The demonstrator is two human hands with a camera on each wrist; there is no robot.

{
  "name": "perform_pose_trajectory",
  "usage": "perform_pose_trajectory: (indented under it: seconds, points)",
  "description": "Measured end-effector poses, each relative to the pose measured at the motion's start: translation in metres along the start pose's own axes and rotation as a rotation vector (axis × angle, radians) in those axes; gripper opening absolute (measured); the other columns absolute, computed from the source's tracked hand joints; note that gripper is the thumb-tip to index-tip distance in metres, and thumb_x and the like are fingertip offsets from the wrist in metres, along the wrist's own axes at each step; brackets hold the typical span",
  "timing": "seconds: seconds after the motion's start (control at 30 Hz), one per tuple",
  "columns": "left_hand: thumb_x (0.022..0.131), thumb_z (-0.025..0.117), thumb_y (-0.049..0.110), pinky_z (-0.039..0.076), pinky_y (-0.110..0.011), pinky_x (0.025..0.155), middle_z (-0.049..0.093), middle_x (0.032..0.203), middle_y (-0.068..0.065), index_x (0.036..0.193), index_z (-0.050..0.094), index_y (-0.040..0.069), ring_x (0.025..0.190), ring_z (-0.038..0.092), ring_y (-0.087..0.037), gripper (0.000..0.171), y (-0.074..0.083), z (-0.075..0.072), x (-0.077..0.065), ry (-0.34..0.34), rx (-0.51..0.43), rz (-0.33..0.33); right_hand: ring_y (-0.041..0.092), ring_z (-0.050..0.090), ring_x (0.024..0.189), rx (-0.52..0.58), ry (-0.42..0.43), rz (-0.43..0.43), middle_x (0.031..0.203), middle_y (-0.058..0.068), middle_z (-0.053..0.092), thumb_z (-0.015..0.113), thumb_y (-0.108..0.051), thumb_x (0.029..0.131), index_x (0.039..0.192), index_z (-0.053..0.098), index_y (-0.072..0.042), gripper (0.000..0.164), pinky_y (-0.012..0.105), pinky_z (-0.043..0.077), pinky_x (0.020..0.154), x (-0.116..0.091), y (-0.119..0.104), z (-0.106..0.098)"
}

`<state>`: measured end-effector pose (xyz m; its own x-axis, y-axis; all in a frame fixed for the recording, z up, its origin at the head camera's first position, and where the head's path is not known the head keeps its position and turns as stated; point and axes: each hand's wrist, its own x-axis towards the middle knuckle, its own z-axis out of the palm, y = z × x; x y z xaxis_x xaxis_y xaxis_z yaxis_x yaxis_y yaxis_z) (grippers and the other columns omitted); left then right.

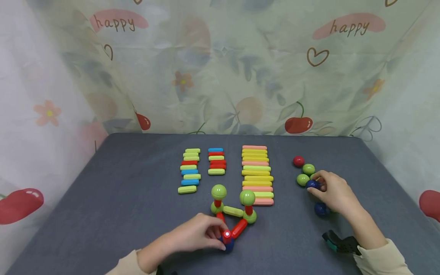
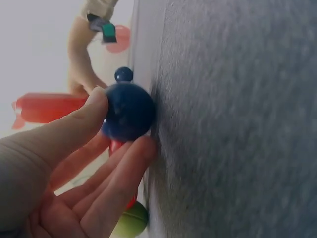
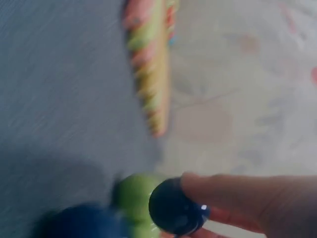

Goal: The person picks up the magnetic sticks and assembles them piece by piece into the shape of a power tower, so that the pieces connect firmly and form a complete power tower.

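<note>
In the head view my left hand [image 1: 196, 233] grips a dark blue ball [image 1: 228, 245] at the near corner of a small frame, thumb and fingers around it. A short red rod [image 2: 52, 106] stands up from that ball. Two red rods [image 1: 239, 228] run from the corner to two green balls [image 1: 250, 216], which a light green rod [image 1: 233, 211] joins. Each bears an upright red rod topped by a green ball [image 1: 219, 191]. At the right, my right hand [image 1: 338, 194] pinches another dark blue ball [image 3: 173, 207] between thumb and fingers, over the loose balls.
Behind the frame lie two columns of short rods [image 1: 189, 172] and one of longer pink, yellow and green rods [image 1: 257, 178]. Loose balls around my right hand include a red one [image 1: 298, 161], green ones [image 1: 303, 180] and a blue one [image 1: 321, 209]. A patterned curtain [image 1: 223, 68] backs the table.
</note>
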<state>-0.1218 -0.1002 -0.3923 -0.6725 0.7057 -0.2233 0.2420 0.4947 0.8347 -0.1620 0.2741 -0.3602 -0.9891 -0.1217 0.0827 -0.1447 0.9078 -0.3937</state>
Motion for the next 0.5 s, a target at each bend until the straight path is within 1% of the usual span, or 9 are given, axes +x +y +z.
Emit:
perform_pose_trajectory:
  seconds: [0.13, 0.17, 0.23, 0.3, 0.37, 0.43, 0.5]
  points:
    - [0.08, 0.073, 0.02, 0.051, -0.013, 0.067, 0.064, 0.078, 0.006, 0.105, 0.068, 0.013, 0.066, 0.058, 0.001, 0.026, -0.002, -0.003, 0.0, -0.033, -0.001, -0.002, 0.02, 0.061, 0.077, 0.096, 0.058, -0.074, 0.1, 0.019, 0.063, 0.071, -0.02, 0.082, 0.106, 0.06, -0.001, 0.033, 0.032, 0.053, 0.064, -0.007, -0.027, -0.005]
    - [0.081, 0.073, 0.02, 0.051, -0.013, 0.067, 0.064, 0.078, 0.006, 0.105, 0.068, 0.013, 0.066, 0.058, 0.001, 0.026, -0.002, -0.004, 0.0, -0.036, 0.001, -0.001, 0.018, 0.062, 0.078, 0.126, 0.068, -0.093, 0.1, 0.017, 0.064, 0.072, -0.021, 0.082, 0.106, 0.06, -0.002, 0.033, 0.031, 0.054, 0.066, -0.009, -0.036, -0.005]
    - [0.081, 0.072, 0.02, 0.05, -0.013, 0.068, 0.065, 0.078, 0.006, 0.105, 0.068, 0.013, 0.066, 0.058, 0.001, 0.026, -0.002, -0.004, 0.001, -0.039, 0.007, 0.002, 0.011, 0.061, 0.076, 0.198, 0.08, -0.149, 0.099, 0.011, 0.064, 0.072, -0.021, 0.081, 0.106, 0.061, -0.005, 0.031, 0.025, 0.054, 0.067, -0.013, -0.051, -0.004]
    - [0.081, 0.072, 0.02, 0.05, -0.012, 0.067, 0.065, 0.077, 0.006, 0.105, 0.068, 0.012, 0.065, 0.058, 0.001, 0.026, -0.001, -0.003, 0.002, -0.038, 0.012, 0.003, 0.005, 0.06, 0.076, 0.287, 0.083, -0.224, 0.097, 0.005, 0.065, 0.073, -0.019, 0.081, 0.106, 0.061, -0.008, 0.029, 0.021, 0.054, 0.069, -0.018, -0.065, -0.001]
    - [0.081, 0.072, 0.021, 0.05, -0.012, 0.067, 0.064, 0.076, 0.006, 0.104, 0.068, 0.012, 0.065, 0.058, 0.001, 0.026, -0.001, -0.003, 0.002, -0.035, 0.016, 0.002, 0.001, 0.06, 0.076, 0.375, 0.066, -0.302, 0.096, 0.001, 0.064, 0.073, -0.015, 0.081, 0.105, 0.061, -0.011, 0.028, 0.02, 0.055, 0.07, -0.023, -0.077, 0.003]
    - [0.081, 0.073, 0.021, 0.05, -0.012, 0.067, 0.064, 0.076, 0.007, 0.104, 0.068, 0.012, 0.064, 0.058, 0.001, 0.025, 0.0, -0.002, 0.003, -0.032, 0.014, 0.002, 0.0, 0.06, 0.078, 0.454, 0.039, -0.39, 0.096, 0.0, 0.064, 0.072, -0.012, 0.08, 0.106, 0.061, -0.012, 0.028, 0.022, 0.055, 0.07, -0.029, -0.088, 0.008]
    - [0.08, 0.073, 0.021, 0.05, -0.013, 0.066, 0.065, 0.076, 0.006, 0.103, 0.068, 0.011, 0.063, 0.058, 0.001, 0.025, 0.0, -0.001, 0.004, -0.026, 0.011, 0.008, 0.001, 0.061, 0.08, 0.524, -0.013, -0.453, 0.098, 0.0, 0.064, 0.071, -0.011, 0.081, 0.107, 0.06, -0.013, 0.028, 0.023, 0.055, 0.07, -0.034, -0.099, 0.013]
